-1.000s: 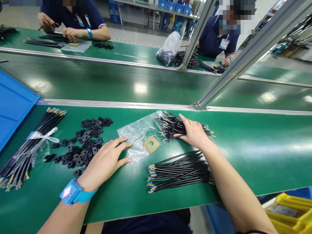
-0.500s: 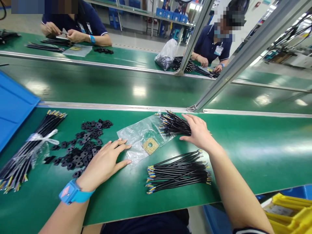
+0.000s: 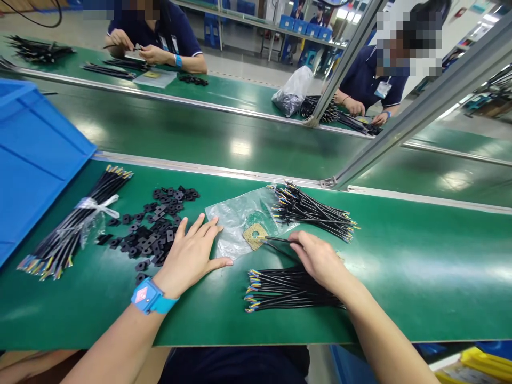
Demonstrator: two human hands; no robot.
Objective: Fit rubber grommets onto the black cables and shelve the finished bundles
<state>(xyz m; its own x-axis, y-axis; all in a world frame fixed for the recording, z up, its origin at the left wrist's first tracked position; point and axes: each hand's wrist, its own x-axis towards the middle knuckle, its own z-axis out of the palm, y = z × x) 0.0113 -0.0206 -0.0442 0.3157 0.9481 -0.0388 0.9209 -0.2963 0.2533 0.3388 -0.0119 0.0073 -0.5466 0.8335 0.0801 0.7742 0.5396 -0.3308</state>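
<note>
My left hand (image 3: pixel 193 255) lies flat with fingers spread on the green bench, beside a heap of small black plastic pieces (image 3: pixel 156 229) and touching a clear plastic bag (image 3: pixel 236 218). My right hand (image 3: pixel 318 257) pinches a single black cable (image 3: pixel 280 241) whose tip points at a tan square pad with a hole (image 3: pixel 255 236). Under that hand lies a bundle of black cables with coloured ends (image 3: pixel 280 290). Another loose bundle of cables (image 3: pixel 312 210) rests farther back.
A tied cable bundle (image 3: pixel 76 226) lies at the left beside a blue bin (image 3: pixel 32 160). A metal rail (image 3: pixel 200 168) and slanted frame post (image 3: pixel 400 122) border the belt. Two people work across the far bench, with a grey bag (image 3: pixel 294 90) between them.
My right hand left the far cable bundle and came back toward me, now pinching one cable above the near bundle. My left hand stayed flat. The view shifted right.
</note>
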